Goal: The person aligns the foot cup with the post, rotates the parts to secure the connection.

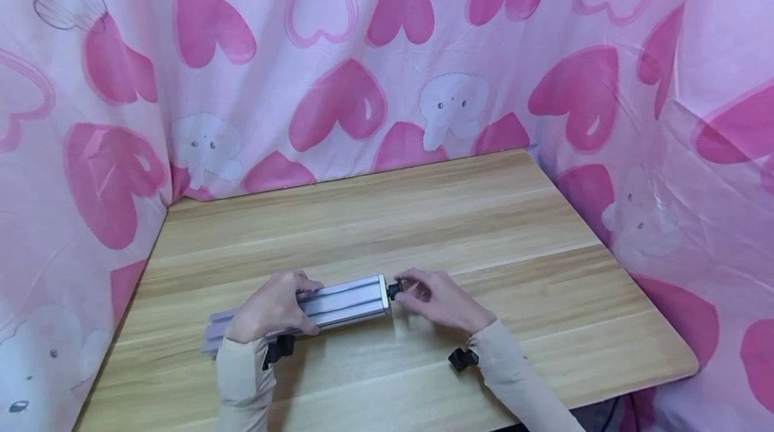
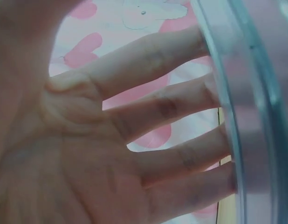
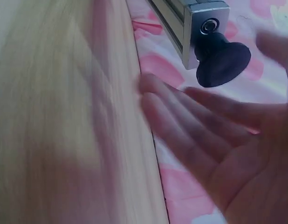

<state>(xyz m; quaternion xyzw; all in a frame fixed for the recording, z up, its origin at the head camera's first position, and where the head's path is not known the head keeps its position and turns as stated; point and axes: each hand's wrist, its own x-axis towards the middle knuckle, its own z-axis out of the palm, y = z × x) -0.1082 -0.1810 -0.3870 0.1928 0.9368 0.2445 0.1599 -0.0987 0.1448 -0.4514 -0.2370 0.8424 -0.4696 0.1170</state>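
My left hand [image 1: 272, 308] grips a silvery aluminium profile [image 1: 347, 303] with long grooves, thumb on the near side and fingers on the far side. In the left wrist view, the fingers [image 2: 167, 102] reach to the profile's edge [image 2: 249, 93]. A pale end plate [image 3: 193, 39] with a small screw hole caps the right end. From that plate sticks out a round black knob [image 3: 223, 64] on a short neck. My right hand [image 1: 444, 301] is around the knob, fingers slightly bent and apart from it in the right wrist view.
A wood-patterned table [image 1: 387, 230] lies under both hands. Pink curtains [image 1: 338, 69] with hearts enclose it at the back and sides. Black wrist cameras [image 1: 463, 359] sit at both cuffs. Dark cables [image 1: 611, 413] hang past the table's near right edge.
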